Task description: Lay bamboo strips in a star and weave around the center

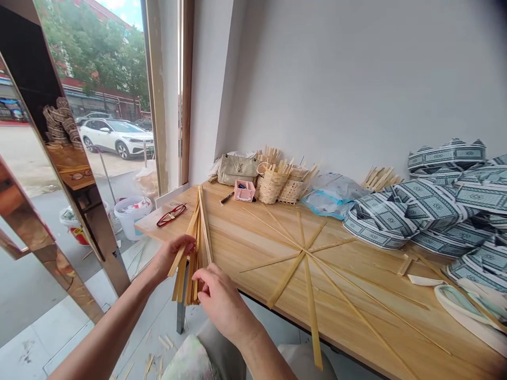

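While strips [201,232] overhang the table [233,248], one is pinched

It is held by the left hand [173,257], fingers nearly closed; at the others, the right hand [220,298] is half curled (its hold cannot be told).

Baskets [272,186] and slender strips [203,232] suggest a workshop.

Strip bundle [197,224]: at left grip [174,257] and right grip [222,298], partly on desk [237,235]
Glasses [171,215]: beyond left grip
Crossed strips [304,251]: right of right grip
Baskets [273,186]: beyond both grips
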`<state>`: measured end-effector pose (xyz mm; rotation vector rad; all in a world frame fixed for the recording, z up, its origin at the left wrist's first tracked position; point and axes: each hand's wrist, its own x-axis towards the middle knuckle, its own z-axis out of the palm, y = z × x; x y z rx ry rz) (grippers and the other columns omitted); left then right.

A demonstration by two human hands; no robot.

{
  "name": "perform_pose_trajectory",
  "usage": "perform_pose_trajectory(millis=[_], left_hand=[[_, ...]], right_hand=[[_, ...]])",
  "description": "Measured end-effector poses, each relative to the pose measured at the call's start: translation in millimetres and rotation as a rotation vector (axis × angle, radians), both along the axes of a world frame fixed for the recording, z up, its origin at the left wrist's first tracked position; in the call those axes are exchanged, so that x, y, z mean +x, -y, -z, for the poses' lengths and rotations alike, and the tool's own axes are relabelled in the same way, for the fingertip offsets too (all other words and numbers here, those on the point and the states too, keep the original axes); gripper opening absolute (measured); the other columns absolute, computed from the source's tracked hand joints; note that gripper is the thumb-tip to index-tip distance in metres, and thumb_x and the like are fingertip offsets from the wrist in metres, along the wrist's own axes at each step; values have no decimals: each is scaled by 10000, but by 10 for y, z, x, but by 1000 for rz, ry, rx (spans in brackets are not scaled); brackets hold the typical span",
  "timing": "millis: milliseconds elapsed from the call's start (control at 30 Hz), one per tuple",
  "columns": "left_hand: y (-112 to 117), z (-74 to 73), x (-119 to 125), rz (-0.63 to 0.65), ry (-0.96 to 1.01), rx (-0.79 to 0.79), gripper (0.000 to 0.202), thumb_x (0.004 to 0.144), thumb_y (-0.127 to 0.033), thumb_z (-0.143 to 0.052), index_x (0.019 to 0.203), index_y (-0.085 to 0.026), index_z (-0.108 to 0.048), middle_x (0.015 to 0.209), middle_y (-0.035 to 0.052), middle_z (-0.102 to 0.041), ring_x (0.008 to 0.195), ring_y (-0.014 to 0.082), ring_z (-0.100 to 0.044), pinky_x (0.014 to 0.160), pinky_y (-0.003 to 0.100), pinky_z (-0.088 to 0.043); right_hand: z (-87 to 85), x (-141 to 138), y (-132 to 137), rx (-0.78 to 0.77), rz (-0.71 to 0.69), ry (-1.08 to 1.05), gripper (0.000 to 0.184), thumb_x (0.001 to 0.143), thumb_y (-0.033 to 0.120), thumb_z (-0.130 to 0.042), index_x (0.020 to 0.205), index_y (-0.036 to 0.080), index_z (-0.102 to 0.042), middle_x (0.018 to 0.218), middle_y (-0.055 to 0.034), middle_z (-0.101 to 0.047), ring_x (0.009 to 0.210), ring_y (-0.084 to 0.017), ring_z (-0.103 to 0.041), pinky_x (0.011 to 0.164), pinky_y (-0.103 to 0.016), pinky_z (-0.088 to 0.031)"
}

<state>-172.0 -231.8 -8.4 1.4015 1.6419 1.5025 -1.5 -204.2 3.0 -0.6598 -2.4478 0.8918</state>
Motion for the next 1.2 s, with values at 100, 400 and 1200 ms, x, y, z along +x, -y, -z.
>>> perform_pose_trajectory(millis=[100, 400, 1200], left_hand=[[-12, 20, 10, -21, -45, -19, 255, 750, -373, -489, 830, -157, -600, 729, 27, -609, 677, 158, -559, 635, 271, -450], [-7, -4, 45, -69, -208, -32, 237, 760, -346, -462, 879, -173, -572, 792, 20, -614, 744, 170, -564, 666, 259, -435], [-31, 18, 243, -173, -644, 82, 238, 828, -200, -364, 939, -202, -575, 970, 63, -566, 822, 155, -572, 704, 261, -442]], right_hand=[[10, -30, 17, 142, 9, 49, 317, 654, -25, -438, 807, 212, -583, 831, -9, -519, 728, -115, -533, 649, -216, -417], [127, -86, -46, 367, 28, -241, 218, 810, 89, -393, 841, 195, -581, 727, -16, -551, 641, -107, -539, 585, -193, -415], [58, -53, -134, 29, 228, -578, 203, 856, 172, -327, 974, 196, -490, 836, -48, -557, 724, -121, -570, 594, -234, -497]])
